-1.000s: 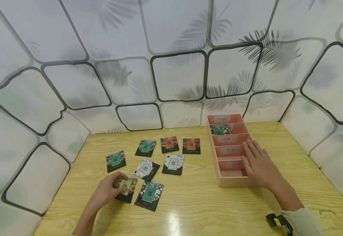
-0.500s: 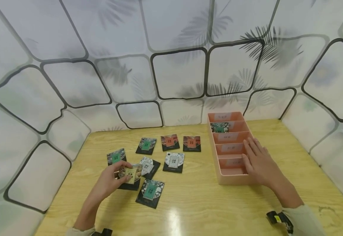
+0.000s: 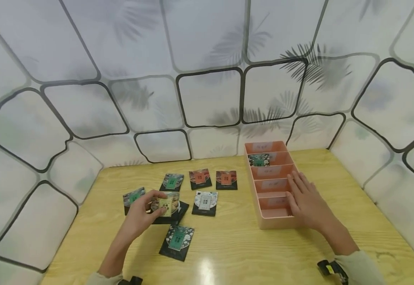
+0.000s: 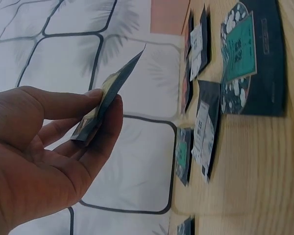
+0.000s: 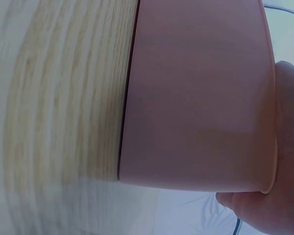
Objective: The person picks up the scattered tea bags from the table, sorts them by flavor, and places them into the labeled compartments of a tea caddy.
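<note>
My left hand (image 3: 139, 215) pinches a flat dark sachet with a yellow label (image 3: 165, 206) between thumb and fingers. In the left wrist view this held sachet (image 4: 108, 95) is seen nearly edge-on, lifted off the table. Beneath it in the head view, a white-labelled sachet (image 3: 183, 211) is mostly hidden. My right hand (image 3: 308, 202) rests on the right rim of a pink divided box (image 3: 276, 224), fingers extended. The right wrist view is filled by the box's side wall (image 5: 196, 98). A green-labelled sachet (image 3: 258, 160) stands in the box's second compartment from the back.
On the wooden table (image 3: 235, 253) lie more sachets: green-labelled ones, such as the near sachet (image 3: 177, 242), two orange-labelled ones including the right-hand sachet (image 3: 226, 180), and another white-labelled sachet (image 3: 205, 202). A patterned curtain (image 3: 210, 99) encloses the back and sides.
My left hand has lifted the yellow-labelled sachet off the table and carried it up and to the right, over the white-labelled one. The right hand has stayed on the box rim.
</note>
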`<state>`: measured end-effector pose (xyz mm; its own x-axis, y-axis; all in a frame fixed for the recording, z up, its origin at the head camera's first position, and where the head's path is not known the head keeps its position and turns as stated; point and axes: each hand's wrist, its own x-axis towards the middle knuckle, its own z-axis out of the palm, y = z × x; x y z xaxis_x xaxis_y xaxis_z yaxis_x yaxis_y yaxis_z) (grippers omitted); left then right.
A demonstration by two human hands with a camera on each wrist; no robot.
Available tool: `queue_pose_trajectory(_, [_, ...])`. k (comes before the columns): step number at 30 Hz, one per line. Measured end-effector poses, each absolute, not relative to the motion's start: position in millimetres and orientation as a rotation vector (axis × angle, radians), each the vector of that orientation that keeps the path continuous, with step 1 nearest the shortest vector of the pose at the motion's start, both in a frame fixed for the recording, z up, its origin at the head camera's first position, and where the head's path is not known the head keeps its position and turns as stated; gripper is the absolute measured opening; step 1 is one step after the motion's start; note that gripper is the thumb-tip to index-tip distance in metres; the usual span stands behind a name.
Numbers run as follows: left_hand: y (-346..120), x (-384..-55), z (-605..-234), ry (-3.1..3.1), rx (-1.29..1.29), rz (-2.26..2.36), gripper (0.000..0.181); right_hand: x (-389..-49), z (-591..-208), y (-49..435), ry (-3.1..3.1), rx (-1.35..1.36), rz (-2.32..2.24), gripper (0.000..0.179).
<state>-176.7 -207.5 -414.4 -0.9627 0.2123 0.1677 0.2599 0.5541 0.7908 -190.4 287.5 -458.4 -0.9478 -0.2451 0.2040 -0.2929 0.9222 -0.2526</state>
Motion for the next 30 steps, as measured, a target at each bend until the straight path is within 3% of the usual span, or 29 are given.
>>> queue_pose_trajectory(20, [-128.5, -222.5, -414.0, -2.439, -0.673, -1.551, 0.031, -186.7, -461.5, 287.2, -2.893, 0.386, 0.392, 0.061])
queue_pose_trajectory(30, [-92.7, -237.2, -414.4, -2.362, -0.635, -1.613, 0.032, -187.7, -459.7, 286.4, -2.9, 0.389, 0.397, 0.061])
